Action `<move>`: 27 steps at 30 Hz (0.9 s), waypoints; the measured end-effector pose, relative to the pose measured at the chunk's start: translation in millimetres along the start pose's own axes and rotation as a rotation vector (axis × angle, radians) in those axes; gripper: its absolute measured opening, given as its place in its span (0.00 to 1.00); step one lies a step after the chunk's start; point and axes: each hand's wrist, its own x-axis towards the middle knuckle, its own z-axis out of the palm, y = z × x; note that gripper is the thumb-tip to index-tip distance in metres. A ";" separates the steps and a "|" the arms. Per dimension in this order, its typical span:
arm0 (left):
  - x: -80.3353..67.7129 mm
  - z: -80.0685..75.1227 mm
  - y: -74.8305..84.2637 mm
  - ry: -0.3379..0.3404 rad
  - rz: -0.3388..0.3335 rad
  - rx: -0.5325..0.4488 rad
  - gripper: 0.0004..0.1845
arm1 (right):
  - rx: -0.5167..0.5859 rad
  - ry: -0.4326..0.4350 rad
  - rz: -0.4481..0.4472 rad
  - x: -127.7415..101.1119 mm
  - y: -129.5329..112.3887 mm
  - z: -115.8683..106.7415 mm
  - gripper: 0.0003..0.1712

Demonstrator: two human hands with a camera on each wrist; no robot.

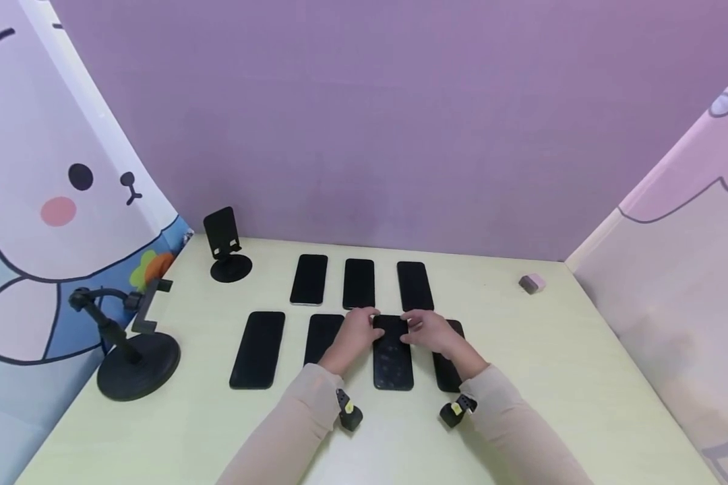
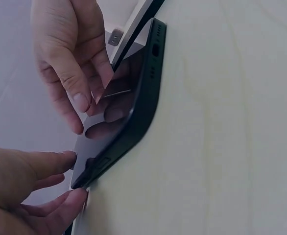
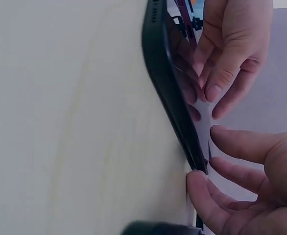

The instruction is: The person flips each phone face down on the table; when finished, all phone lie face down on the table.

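A black smartphone (image 1: 393, 360) with a dark green edge lies screen up in the front row, smudges showing on its glass. At its far left corner is my left hand (image 1: 356, 335), a fingertip touching the edge and the thumb just above the screen. My right hand (image 1: 432, 331) mirrors this at the far right corner, fingertip right at the edge. Both thumbs are reflected in the screen (image 2: 109, 127), with space between them and the glass. The dark edge (image 3: 170, 88) also shows in the right wrist view. Neither hand's fingers are curled round the phone.
Phones flank it in the front row: one (image 1: 447, 367) under the right forearm, one (image 1: 323, 337) partly behind the left hand, another (image 1: 257, 350) farther left. Three phones (image 1: 359, 283) form the back row. Left stand a phone stand (image 1: 221, 232) and a jointed-arm stand (image 1: 136, 367); a small block (image 1: 532, 283) lies right.
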 end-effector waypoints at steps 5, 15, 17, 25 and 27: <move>-2.8 -1.3 4.2 -0.004 -0.045 -0.028 0.16 | 0.010 0.012 0.002 2.3 -1.5 3.3 0.25; -4.2 2.5 4.4 0.012 -0.075 -0.042 0.16 | 0.030 0.041 0.062 4.9 -3.6 6.6 0.26; -4.3 3.1 4.5 0.015 -0.075 -0.044 0.16 | 0.044 0.043 0.075 5.5 -3.3 7.1 0.26; -4.1 3.5 6.9 0.011 -0.089 -0.045 0.15 | 0.223 0.028 0.052 6.3 3.2 3.8 0.26; -3.8 3.7 7.7 0.007 -0.095 -0.063 0.14 | 0.264 0.017 0.044 5.9 3.1 0.4 0.26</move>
